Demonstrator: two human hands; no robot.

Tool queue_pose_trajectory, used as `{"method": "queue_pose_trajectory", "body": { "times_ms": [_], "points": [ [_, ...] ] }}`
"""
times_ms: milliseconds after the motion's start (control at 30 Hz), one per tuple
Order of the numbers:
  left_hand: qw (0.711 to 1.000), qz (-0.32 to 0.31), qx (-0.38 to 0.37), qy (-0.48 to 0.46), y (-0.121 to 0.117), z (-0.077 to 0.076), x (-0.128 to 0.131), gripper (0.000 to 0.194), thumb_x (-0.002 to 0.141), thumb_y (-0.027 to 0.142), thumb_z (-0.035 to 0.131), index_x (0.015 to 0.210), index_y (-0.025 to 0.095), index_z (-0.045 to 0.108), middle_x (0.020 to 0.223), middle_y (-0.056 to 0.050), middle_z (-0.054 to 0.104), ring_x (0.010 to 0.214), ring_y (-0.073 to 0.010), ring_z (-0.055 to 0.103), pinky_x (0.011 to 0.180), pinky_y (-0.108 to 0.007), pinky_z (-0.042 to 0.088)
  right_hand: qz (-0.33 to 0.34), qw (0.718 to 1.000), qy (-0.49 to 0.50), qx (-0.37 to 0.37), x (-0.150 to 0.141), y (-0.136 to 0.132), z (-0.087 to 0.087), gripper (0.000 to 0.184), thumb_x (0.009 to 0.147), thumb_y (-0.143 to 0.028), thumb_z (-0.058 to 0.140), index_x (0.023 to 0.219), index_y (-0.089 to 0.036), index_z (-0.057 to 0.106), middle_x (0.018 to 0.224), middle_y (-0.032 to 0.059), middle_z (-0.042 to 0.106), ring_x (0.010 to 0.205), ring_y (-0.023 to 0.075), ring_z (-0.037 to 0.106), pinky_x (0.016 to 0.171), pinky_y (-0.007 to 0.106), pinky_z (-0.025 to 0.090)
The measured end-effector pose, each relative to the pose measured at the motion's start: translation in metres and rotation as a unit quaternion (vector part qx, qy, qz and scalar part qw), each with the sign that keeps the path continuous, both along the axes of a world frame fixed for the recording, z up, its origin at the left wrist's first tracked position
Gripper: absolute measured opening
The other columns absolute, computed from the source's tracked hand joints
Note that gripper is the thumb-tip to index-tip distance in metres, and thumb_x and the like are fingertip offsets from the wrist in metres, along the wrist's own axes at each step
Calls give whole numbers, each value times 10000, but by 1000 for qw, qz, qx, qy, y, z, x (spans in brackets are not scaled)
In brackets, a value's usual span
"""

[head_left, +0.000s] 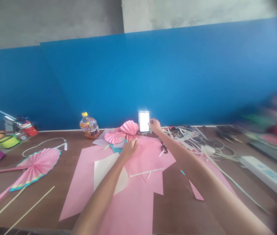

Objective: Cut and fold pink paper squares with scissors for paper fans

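Observation:
My right hand (155,126) is at the far side of the table, fingers curled in a pinch at the right edge of an upright white phone-shaped rectangle (144,122), whose surface is pixelated. My left hand (130,148) rests over pink paper (145,156), its fingertips at the near edge of a pleated pink paper fan (129,128). The back of that hand hides most of its fingers. A second pleated piece (114,136) lies just left of it. Scissors (164,147) with dark handles lie partly hidden by my right forearm.
A yellow-capped bottle (89,126) stands at the back left. Left of it lie a larger pink fan (39,164) and thin strips (30,209). Tangled cords and paper strips (189,137) and a white power strip (267,176) occupy the right. A blue panel (138,78) rises behind.

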State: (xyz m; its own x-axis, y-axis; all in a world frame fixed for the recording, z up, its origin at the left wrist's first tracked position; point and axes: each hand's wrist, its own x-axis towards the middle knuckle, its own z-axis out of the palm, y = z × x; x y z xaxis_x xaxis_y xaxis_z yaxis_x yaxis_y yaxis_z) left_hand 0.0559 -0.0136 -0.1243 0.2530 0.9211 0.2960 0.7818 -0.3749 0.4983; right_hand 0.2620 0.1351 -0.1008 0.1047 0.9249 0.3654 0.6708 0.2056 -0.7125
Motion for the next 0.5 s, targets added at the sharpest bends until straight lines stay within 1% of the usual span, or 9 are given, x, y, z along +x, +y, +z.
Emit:
{"method": "queue_pose_trajectory", "body": {
  "times_ms": [167, 367, 500],
  "points": [
    [999, -11, -22, -39, 2, -1, -3, 361, 955, 410, 260, 1002, 238, 574, 955, -27, 682, 907, -192, 625, 775, -275, 405, -4, 1000, 4, 13, -1, 4, -3, 301, 791, -298, 547, 1035, -146, 635, 990, 73, 692, 880, 171, 617, 805, 257, 441],
    [999, -18, -34, -27, 5, -1, -4, 370, 946, 404, 276, 913, 216, 593, 874, -34, 672, 847, -200, 621, 737, -284, 403, -4, 1000, 13, 22, -1, 6, -4, 309, 784, -301, 529, 1018, -131, 637, 984, 93, 690, 880, 185, 611, 810, 279, 441],
    [998, -23, -40, -38, 7, -1, -6, 388, 940, 411, 289, 864, 201, 607, 861, -51, 676, 836, -208, 622, 736, -295, 415, -5, 1000, 17, 15, 1, -2, -1, 320, 776, -283, 515, 1039, -140, 628, 1006, 88, 686, 890, 187, 609, 823, 284, 442]
  ]
}}
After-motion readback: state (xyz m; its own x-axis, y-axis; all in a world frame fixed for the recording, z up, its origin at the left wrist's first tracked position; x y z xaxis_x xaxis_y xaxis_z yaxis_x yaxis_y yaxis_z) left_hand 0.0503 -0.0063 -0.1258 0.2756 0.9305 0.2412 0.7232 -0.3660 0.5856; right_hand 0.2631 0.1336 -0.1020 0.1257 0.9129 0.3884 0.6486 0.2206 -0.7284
